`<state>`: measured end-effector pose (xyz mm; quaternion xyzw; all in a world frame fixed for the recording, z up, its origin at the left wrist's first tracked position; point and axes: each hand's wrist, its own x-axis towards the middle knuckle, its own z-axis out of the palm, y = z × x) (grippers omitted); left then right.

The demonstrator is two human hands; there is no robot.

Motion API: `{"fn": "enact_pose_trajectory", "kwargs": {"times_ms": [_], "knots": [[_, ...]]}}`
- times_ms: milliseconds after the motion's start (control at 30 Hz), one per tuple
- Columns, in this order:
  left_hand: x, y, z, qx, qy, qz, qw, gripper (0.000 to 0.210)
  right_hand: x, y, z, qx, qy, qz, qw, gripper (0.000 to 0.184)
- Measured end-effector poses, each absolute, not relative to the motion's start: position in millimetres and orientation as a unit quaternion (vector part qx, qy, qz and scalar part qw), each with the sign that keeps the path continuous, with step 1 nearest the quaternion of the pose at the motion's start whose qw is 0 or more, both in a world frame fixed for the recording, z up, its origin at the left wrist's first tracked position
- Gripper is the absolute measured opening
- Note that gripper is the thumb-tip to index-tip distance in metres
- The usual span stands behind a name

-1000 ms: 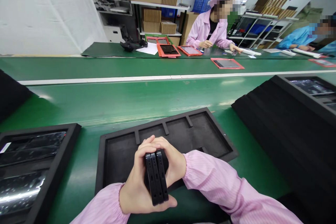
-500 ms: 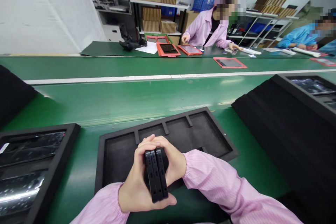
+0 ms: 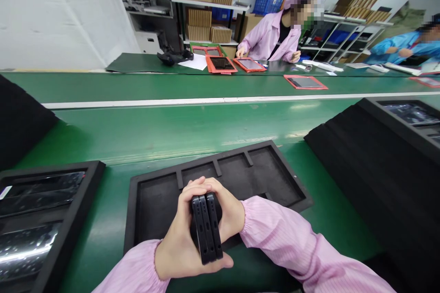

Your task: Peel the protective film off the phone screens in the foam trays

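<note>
Three black smartphones [image 3: 206, 229], pressed together side by side with their port ends facing me, are held between my two hands. My left hand [image 3: 182, 242] wraps them from the left, its thumb stretched along the near lower edge. From the far right side my right hand [image 3: 228, 210] closes on the same stack, its fingers meeting the left ones over the top. Beneath them lies a black foam tray [image 3: 237, 178] with short dividers; my hands and the phones cover part of it.
At left, a black foam tray [image 3: 98, 178] holds dark glossy panels [image 3: 41, 192]. Stacked black trays [image 3: 347, 169] rise at right. Across the green table [image 3: 103, 132], a co-worker in pink [image 3: 268, 32] sits near red-edged tablets [image 3: 222, 65]; another person wears blue [image 3: 388, 50].
My hands and the phones have shifted very slightly right, with the grip unchanged. Across the table, the pink-sleeved co-worker has drawn one hand back from the tabletop.
</note>
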<state>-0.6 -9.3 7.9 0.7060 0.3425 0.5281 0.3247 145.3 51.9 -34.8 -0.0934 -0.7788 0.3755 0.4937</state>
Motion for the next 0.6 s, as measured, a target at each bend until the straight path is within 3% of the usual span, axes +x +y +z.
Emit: {"fn": "enact_pose_trajectory", "kwargs": {"times_ms": [600], "knots": [[2.8, -9.5, 15.5, 0.702, 0.347, 0.509, 0.357, 0.094, 144.0, 54.8, -41.6, -0.045, -0.752, 0.411, 0.513, 0.115]]}}
